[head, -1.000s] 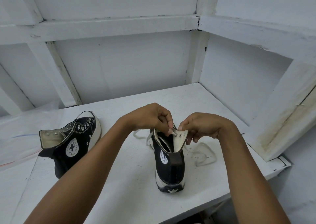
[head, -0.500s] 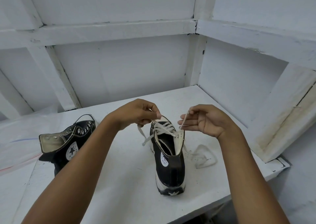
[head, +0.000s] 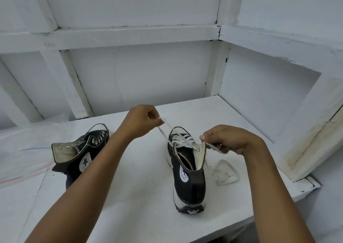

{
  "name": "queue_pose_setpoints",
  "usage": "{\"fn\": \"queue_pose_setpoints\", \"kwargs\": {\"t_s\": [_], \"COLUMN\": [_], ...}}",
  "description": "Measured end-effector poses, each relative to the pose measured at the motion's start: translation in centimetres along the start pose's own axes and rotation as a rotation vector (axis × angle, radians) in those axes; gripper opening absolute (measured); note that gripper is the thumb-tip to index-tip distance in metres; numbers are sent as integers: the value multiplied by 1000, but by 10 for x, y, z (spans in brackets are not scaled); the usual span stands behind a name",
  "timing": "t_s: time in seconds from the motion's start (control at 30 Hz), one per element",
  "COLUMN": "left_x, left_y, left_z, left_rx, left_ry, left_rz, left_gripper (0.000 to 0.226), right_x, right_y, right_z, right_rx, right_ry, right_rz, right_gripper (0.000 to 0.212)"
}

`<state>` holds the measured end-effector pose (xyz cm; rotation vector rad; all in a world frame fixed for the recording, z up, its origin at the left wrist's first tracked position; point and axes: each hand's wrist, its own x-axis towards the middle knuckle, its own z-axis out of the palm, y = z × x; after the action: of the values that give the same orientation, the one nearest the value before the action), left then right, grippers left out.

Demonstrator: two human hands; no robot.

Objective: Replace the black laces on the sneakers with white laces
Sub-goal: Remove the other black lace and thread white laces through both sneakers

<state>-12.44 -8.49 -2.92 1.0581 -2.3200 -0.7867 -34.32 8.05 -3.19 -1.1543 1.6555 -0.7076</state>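
A black high-top sneaker (head: 187, 176) stands upright in the middle of the white table (head: 130, 196), heel toward me. A white lace (head: 181, 140) crosses several of its eyelets. My left hand (head: 140, 121) pinches one lace end, pulled taut up and to the left above the shoe. My right hand (head: 226, 139) pinches the other lace end just right of the shoe's collar. A second black high-top sneaker (head: 79, 153) lies on its side at the left with no lace in its eyelets.
A clear plastic wrapper (head: 223, 172) lies on the table right of the standing shoe. A plastic sheet (head: 24, 146) covers the table's left end. White framed walls enclose the back and right side. The table's front edge runs close below the shoe.
My left hand has risen and moved left, drawing its lace end taut. My right hand has dropped lower beside the collar, still pinching the other end.
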Motion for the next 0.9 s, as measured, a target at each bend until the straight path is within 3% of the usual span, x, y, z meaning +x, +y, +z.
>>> {"fn": "queue_pose_setpoints", "kwargs": {"t_s": [0.07, 0.17, 0.23, 0.33, 0.43, 0.53, 0.67, 0.73, 0.9], "left_x": [-2, -8, -9, -9, -9, -9, -6, -4, -1], "left_y": [3, 8, 9, 11, 12, 15, 16, 15, 14], "left_z": [4, 7, 9, 11, 8, 5, 5, 5, 3], "left_rx": [-307, -714, -722, -552, -437, -394, -428, -442, -441], "left_ry": [-85, -328, -400, -466, -518, -558, -523, -499, -504], "left_rz": [-143, -297, -283, -183, -104, -44, -28, -40, -42], "left_gripper": [22, 21, 17, 14, 19, 14, 9, 11, 10], "right_x": [3, 7, 8, 10, 12, 11, 0, 0, 7], "right_y": [3, 5, 7, 9, 11, 12, 8, 9, 14], "right_z": [3, 7, 10, 7, 5, 4, 6, 5, -3], "right_rx": [82, 395, 658, 955, 880, 510, 28, 60, 552], "right_ry": [70, 96, 46, 37, 67, 49, -107, -96, 38], "right_rz": [-28, -95, -131, -105, -12, 58, 51, -9, -120], "right_gripper": [34, 34, 37, 36, 33, 32, 37, 31, 27]}}
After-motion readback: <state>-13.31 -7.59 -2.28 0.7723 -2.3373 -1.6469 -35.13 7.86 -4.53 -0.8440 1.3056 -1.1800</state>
